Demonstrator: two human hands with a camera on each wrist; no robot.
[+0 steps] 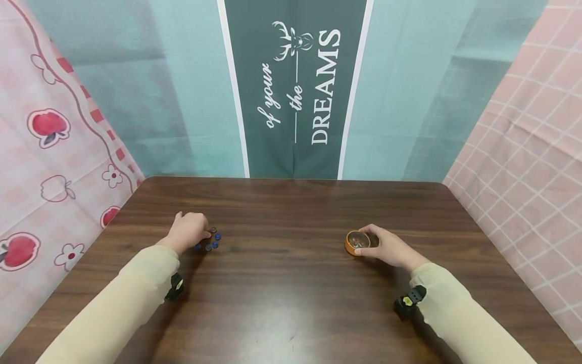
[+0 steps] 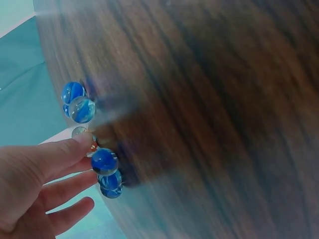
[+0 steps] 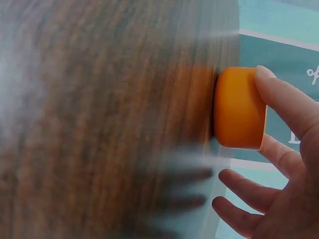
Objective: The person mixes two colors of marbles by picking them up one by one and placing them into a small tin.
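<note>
At the left of the table, my left hand [image 1: 187,231] reaches down among several small glass marbles. In the left wrist view its thumb and a finger pinch a clear marble [image 2: 79,132] with orange showing beside the thumb tip. Blue swirled marbles [image 2: 104,162] lie on either side of the fingertips. On the right, my right hand [image 1: 386,247] grips a small round orange bowl [image 3: 241,107] between thumb and fingers, its other fingers spread. The bowl stands upright on the table, and small glints show inside it in the head view.
Both hands work over a dark wood-grain table [image 1: 282,283]. Behind it hangs a teal cloth [image 1: 409,91] with white lettering. Pink printed cloths [image 1: 59,167] line the left and right sides.
</note>
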